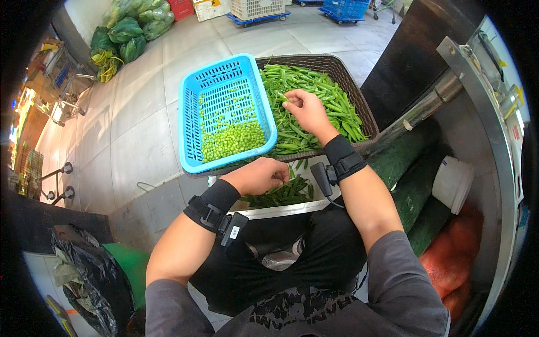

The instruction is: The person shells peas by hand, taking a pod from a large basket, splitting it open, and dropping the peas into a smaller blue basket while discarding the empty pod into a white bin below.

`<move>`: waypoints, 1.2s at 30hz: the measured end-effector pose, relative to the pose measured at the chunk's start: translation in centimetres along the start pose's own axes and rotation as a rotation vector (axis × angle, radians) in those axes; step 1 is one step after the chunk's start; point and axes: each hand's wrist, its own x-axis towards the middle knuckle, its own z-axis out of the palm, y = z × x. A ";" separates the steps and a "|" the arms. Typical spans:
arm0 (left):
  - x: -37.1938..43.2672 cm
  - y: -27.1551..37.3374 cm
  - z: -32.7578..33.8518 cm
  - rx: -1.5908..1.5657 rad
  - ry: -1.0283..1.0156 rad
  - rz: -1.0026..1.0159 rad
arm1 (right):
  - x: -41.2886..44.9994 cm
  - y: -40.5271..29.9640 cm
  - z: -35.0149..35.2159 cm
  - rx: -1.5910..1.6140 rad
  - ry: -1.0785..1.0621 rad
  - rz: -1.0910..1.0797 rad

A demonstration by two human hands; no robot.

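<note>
A light-blue plastic basket (185,122) holds shelled green peas (233,139), heaped at its near end and scattered farther up. It rests on the left part of a brown woven basket (358,97) filled with green pea pods (328,92). Over those pods is my right hand (309,111), with a pod between thumb and forefinger. My left hand (263,175) is curled above a white box (290,209) between my knees. Green pods (290,189) lie inside that box. Whether the left fingers hold anything is hard to see.
To my right lie large dark-green gourds (404,168), a white bucket (452,183) and a red mesh sack (450,257), beside a metal frame (480,84). A black plastic bag (97,274) stands at left. Bagged greens (128,33) and wheeled crates (259,10) are farther off.
</note>
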 end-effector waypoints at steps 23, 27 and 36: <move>-1.5 -0.3 -5.1 -0.862 0.985 -0.003 | -2.2 -7.2 3.4 0.396 -0.168 -0.147; -1.6 -0.4 -5.2 -0.992 0.970 0.022 | -2.4 -6.7 3.6 0.339 -0.229 -0.187; -1.0 -1.7 -5.0 -0.858 1.057 -0.010 | -2.6 -6.4 4.4 0.387 -0.300 -0.063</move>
